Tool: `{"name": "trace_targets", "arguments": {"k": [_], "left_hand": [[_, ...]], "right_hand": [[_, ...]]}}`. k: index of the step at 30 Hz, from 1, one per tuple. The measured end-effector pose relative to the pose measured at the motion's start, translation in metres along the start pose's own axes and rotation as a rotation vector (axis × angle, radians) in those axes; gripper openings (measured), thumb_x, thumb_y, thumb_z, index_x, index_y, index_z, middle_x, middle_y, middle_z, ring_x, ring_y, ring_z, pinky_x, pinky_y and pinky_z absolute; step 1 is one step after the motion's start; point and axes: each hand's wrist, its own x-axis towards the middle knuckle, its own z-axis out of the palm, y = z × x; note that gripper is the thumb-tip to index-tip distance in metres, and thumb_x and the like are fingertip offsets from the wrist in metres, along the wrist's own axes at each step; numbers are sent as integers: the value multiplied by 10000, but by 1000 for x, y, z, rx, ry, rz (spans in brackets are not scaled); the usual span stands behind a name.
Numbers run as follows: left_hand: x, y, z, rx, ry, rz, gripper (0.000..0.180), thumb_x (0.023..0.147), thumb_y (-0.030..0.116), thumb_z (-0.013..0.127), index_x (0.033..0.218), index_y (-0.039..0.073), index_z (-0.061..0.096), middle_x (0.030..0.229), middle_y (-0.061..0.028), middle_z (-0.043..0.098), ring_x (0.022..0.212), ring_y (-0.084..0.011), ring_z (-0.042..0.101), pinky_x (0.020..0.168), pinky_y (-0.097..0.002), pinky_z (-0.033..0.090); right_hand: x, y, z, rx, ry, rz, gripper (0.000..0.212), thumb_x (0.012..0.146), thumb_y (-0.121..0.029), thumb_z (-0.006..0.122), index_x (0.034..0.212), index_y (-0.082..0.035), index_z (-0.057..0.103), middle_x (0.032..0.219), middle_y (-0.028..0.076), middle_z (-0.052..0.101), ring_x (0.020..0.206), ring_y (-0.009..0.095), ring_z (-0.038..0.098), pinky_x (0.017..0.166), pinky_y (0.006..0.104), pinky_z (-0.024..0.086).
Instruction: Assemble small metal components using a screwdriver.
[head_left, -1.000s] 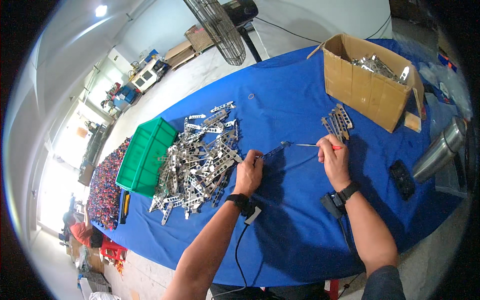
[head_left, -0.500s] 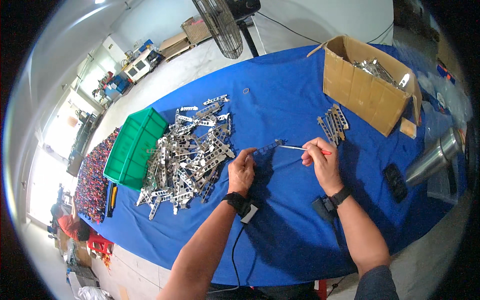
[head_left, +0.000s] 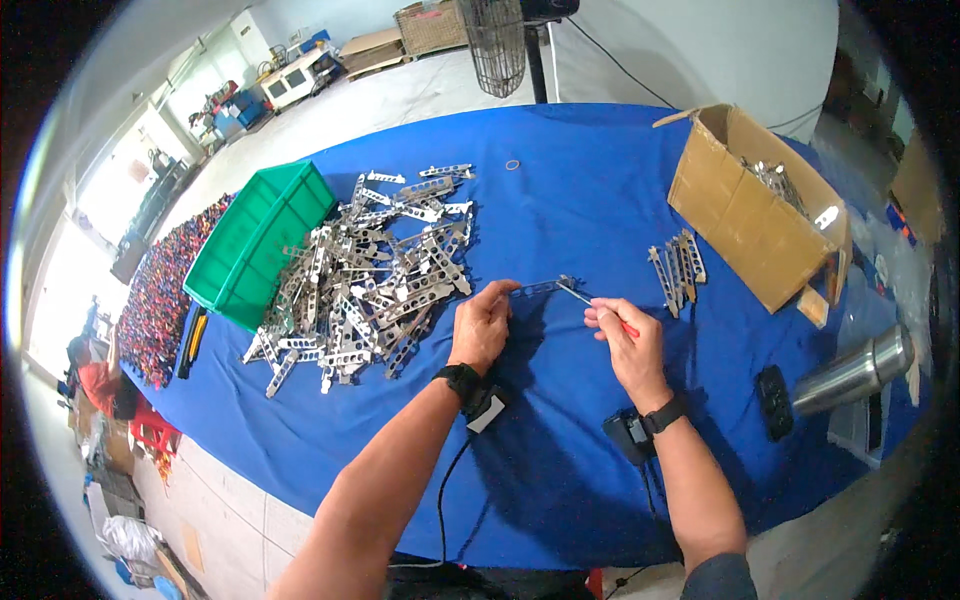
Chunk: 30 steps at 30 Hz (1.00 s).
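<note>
With the left hand, our grip is pinching the left end of a slim, silvery, perforated metal strip, which is lying across the middle of the blue cloth-covered surface, though we cannot tell whether it is touching the cloth. With the right hand, our grip is pinching a thin, red-handled metal tool, its tip meeting or nearly meeting the strip's right end.

To be working well here, we should be steadying the strip firmly, bracing the left wrist so the free end is not swinging, and guiding the tool lightly at a shallow angle, aiming away from the left fingers.

Toward the surface's left edge, a loose heap of similar silvery strips is lying beside a green plastic bin. Toward the far right corner, a short row of strips is lying near an open brown cardboard box.
</note>
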Motion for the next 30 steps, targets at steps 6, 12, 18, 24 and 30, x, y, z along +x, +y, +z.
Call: {"name": "trace_targets", "arguments": {"k": [6, 12, 18, 24, 30], "left_hand": [[-2, 0, 3, 63, 22, 101, 214, 982, 90, 512, 1125, 62, 670, 658, -49, 558, 588, -121, 509, 566, -301, 444], [-2, 3, 2, 110, 13, 47, 225, 914, 67, 564, 1096, 111, 687, 738, -182, 649, 666, -305, 637, 649, -397, 489], [-3, -1, 2, 117, 53, 116, 224, 934, 63, 545, 1113, 85, 679, 624, -111, 552, 564, -184, 527, 575, -337, 446], [0, -4, 3, 134, 69, 177, 223, 934, 68, 551, 1116, 93, 678, 621, -132, 547, 553, -192, 528, 568, -345, 442], [-5, 5, 2, 118, 38, 145, 222, 937, 83, 551, 1118, 97, 678, 628, -139, 564, 550, -211, 553, 563, -356, 445]], "right_hand": [[2, 1, -6, 114, -20, 59, 246, 985, -148, 524, 1041, 41, 671, 949, 153, 723, 867, 208, 709, 717, 295, 555], [1, -5, -1, 93, 49, 23, 231, 981, -122, 506, 1002, 40, 670, 913, 148, 719, 821, 203, 704, 700, 291, 548], [2, 0, -5, 96, 49, 27, 230, 985, -109, 492, 1003, 40, 666, 910, 147, 717, 816, 201, 701, 706, 292, 545], [1, -2, -1, 46, 36, 13, 226, 982, -101, 492, 1000, 45, 663, 911, 152, 714, 818, 197, 698, 713, 296, 543], [1, -3, -2, 112, 15, 20, 215, 975, -91, 493, 992, 43, 661, 905, 153, 711, 812, 201, 697, 717, 300, 549]]}}
